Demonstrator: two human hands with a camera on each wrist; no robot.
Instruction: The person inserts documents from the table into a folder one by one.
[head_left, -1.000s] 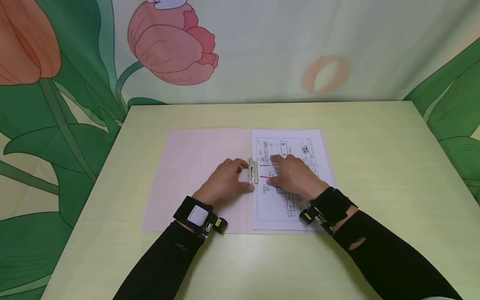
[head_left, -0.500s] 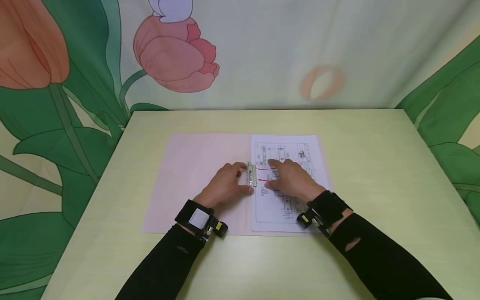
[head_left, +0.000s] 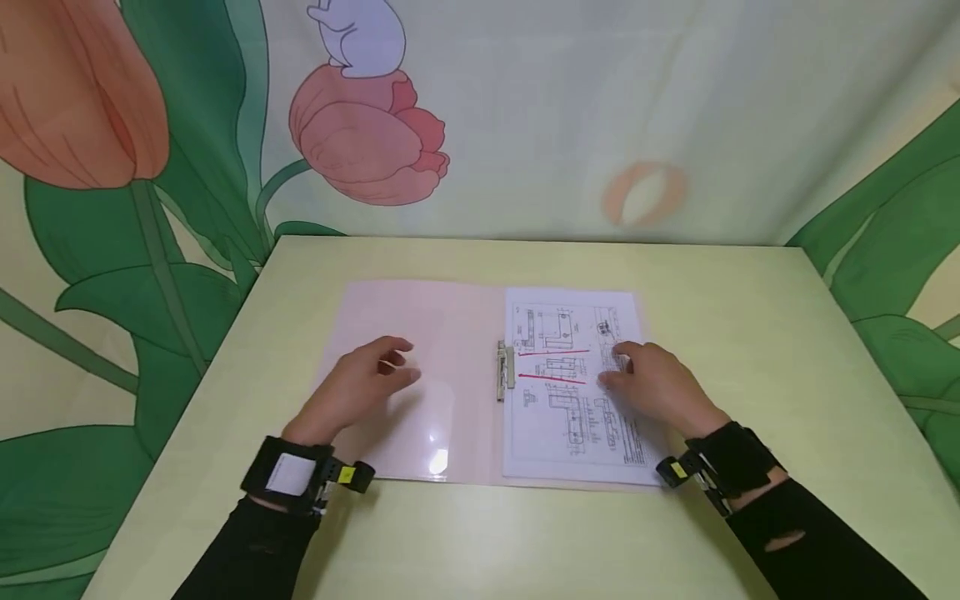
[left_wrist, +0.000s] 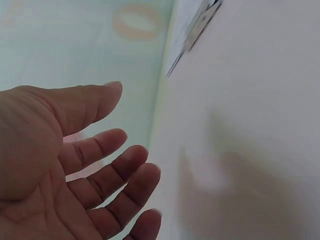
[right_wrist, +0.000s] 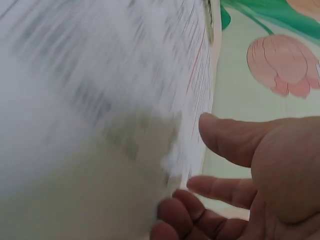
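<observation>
Paper (head_left: 573,383) is lying clamped under the metal clip (head_left: 505,368) of the pink folder (head_left: 420,367) (thin, floppy, probably best taken by an edge). Left hand (head_left: 358,388) is hovering relaxed and empty over the folder's cover, while right hand (head_left: 660,387) is resting loose fingers on the sheet, gripping nothing.

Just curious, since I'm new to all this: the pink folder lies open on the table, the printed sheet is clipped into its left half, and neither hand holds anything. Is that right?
Not quite. The printed sheet lies in the right half of the pink folder, beside the metal clip at the spine, as the head view shows. The folder does lie open on the table, and the left hand and right hand hold nothing.
</observation>
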